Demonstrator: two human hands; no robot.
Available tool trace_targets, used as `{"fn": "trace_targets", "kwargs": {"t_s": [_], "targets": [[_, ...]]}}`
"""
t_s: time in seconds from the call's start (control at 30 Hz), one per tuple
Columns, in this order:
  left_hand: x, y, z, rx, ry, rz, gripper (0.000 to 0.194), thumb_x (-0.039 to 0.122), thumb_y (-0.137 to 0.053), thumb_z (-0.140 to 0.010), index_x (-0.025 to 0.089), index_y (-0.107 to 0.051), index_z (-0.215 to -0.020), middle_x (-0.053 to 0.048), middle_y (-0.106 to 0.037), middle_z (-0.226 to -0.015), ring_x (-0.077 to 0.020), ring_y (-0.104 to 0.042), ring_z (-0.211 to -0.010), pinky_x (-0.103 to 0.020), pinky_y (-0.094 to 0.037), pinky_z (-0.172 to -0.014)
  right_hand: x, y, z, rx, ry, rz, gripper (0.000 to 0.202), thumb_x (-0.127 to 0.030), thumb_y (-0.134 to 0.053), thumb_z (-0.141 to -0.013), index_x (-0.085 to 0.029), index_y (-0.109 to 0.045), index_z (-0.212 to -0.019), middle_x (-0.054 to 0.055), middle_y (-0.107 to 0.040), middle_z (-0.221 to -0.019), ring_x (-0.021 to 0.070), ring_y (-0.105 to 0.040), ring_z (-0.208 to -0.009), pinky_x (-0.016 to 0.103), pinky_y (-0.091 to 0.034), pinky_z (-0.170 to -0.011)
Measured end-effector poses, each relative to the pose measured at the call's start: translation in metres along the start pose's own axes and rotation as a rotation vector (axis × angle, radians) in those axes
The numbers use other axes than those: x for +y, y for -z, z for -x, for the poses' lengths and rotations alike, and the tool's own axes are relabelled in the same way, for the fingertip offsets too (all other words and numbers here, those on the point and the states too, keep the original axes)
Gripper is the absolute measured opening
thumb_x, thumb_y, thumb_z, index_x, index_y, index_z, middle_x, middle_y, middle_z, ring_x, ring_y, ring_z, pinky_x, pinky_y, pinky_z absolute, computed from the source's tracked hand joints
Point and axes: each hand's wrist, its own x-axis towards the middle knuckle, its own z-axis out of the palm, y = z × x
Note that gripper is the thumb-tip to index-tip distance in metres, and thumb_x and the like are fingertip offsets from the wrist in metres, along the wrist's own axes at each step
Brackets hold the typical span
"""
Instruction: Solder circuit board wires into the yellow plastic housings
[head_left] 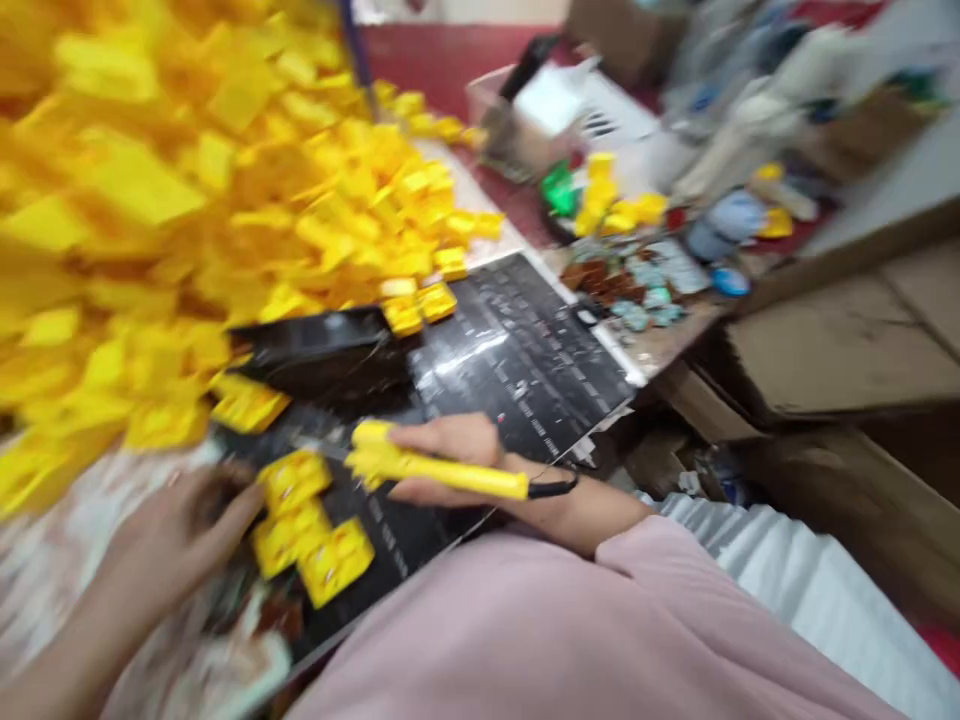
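Near the middle, my right hand [454,455] is wrapped round a yellow tool [457,474] with a black cord at its near end. The tool's wider end points left. At the lower left, my left hand [184,530] has its fingers curled beside several yellow plastic pieces [292,480]; blur hides whether anything is between its fingertips. These pieces lie on a black printed board [517,350]. Two more yellow pieces [437,300] rest at the board's far left part, beside a shiny black object [322,345].
A large heap of yellow pieces [225,190] covers the upper left. At the back right are a clear bin [499,125], a green item [559,188] and small loose parts [645,285]. Cardboard boxes [847,340] stand at the right.
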Motion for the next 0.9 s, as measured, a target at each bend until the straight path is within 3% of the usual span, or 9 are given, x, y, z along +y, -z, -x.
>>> {"fn": "trace_targets", "kwargs": {"t_s": [0.13, 0.27, 0.37, 0.47, 0.6, 0.67, 0.77, 0.83, 0.9], "targets": [[0.044, 0.04, 0.003, 0.04, 0.193, 0.051, 0.066, 0.06, -0.035, -0.101, 0.01, -0.062, -0.134, -0.012, -0.068, -0.138, -0.0325, -0.063, -0.129, -0.043, -0.049, -0.112, 0.001, 0.026, 0.004, 0.035, -0.056, -0.215, 0.039, -0.039, -0.065, -0.104, -0.024, -0.065, -0.139, 0.004, -0.08, -0.104, 0.0159, -0.077, -0.086, 0.026, -0.063, -0.077], [0.046, 0.06, 0.028, -0.075, 0.292, 0.099, 0.062, 0.053, -0.04, -0.102, 0.012, -0.058, -0.144, -0.015, -0.064, -0.148, -0.0319, -0.059, -0.136, -0.049, -0.046, -0.119, 0.01, 0.026, 0.009, 0.161, -0.079, -0.304, 0.04, -0.035, -0.076, -0.096, -0.023, -0.071, -0.133, 0.006, -0.078, -0.103, 0.0205, -0.077, -0.089, 0.031, -0.063, -0.073], [0.065, 0.054, 0.055, -0.184, 0.124, 0.078, 0.08, 0.063, -0.056, -0.097, 0.013, -0.046, -0.158, -0.024, -0.039, -0.17, -0.0405, -0.044, -0.153, -0.056, -0.04, -0.124, 0.01, 0.024, 0.013, 0.273, -0.064, -0.328, 0.041, -0.037, -0.076, -0.096, -0.021, -0.073, -0.133, 0.006, -0.077, -0.099, 0.0193, -0.073, -0.082, 0.03, -0.06, -0.066], [0.091, 0.04, 0.064, -0.276, -0.045, -0.044, 0.101, 0.065, -0.077, -0.085, 0.022, -0.036, -0.166, -0.024, -0.018, -0.178, -0.0499, -0.022, -0.163, -0.071, -0.027, -0.127, 0.01, 0.021, 0.014, 0.333, -0.033, -0.316, 0.038, -0.038, -0.077, -0.095, -0.021, -0.076, -0.129, 0.006, -0.077, -0.095, 0.0182, -0.072, -0.076, 0.028, -0.057, -0.061], [0.097, 0.032, 0.047, -0.322, -0.005, -0.172, 0.106, 0.049, -0.082, -0.081, 0.024, -0.031, -0.169, -0.024, -0.011, -0.179, -0.0543, -0.018, -0.162, -0.077, -0.024, -0.124, 0.014, 0.017, 0.011, 0.369, -0.014, -0.286, 0.033, -0.035, -0.075, -0.096, -0.021, -0.077, -0.126, 0.006, -0.077, -0.091, 0.0177, -0.072, -0.073, 0.029, -0.059, -0.064], [0.09, 0.031, 0.035, -0.358, 0.034, -0.171, 0.105, 0.047, -0.079, -0.082, 0.02, -0.029, -0.17, -0.025, -0.016, -0.178, -0.0522, -0.024, -0.161, -0.07, -0.029, -0.124, 0.016, 0.016, 0.01, 0.366, -0.008, -0.277, 0.032, -0.033, -0.075, -0.096, -0.021, -0.077, -0.125, 0.005, -0.077, -0.09, 0.0166, -0.071, -0.071, 0.028, -0.058, -0.062], [0.081, 0.03, 0.027, -0.326, -0.029, -0.151, 0.087, 0.041, -0.07, -0.09, 0.018, -0.037, -0.166, -0.024, -0.046, -0.165, -0.0429, -0.046, -0.15, -0.058, -0.039, -0.121, 0.018, 0.016, 0.01, 0.336, -0.007, -0.273, 0.031, -0.032, -0.075, -0.096, -0.02, -0.077, -0.124, 0.005, -0.077, -0.09, 0.0156, -0.07, -0.068, 0.026, -0.055, -0.058], [0.08, 0.027, 0.037, -0.269, -0.063, -0.145, 0.07, 0.032, -0.063, -0.093, 0.018, -0.047, -0.159, -0.02, -0.065, -0.144, -0.0358, -0.062, -0.131, -0.049, -0.048, -0.112, 0.019, 0.016, 0.01, 0.312, -0.008, -0.273, 0.031, -0.031, -0.075, -0.095, -0.02, -0.077, -0.124, 0.005, -0.078, -0.091, 0.0153, -0.07, -0.067, 0.025, -0.054, -0.057], [0.078, 0.024, 0.068, -0.203, -0.047, -0.121, 0.061, 0.026, -0.062, -0.091, 0.019, -0.056, -0.151, -0.016, -0.073, -0.124, -0.0307, -0.068, -0.113, -0.041, -0.052, -0.101, 0.019, 0.015, 0.011, 0.297, -0.006, -0.274, 0.03, -0.031, -0.076, -0.094, -0.019, -0.077, -0.122, 0.005, -0.078, -0.092, 0.0158, -0.07, -0.067, 0.026, -0.055, -0.058]]}}
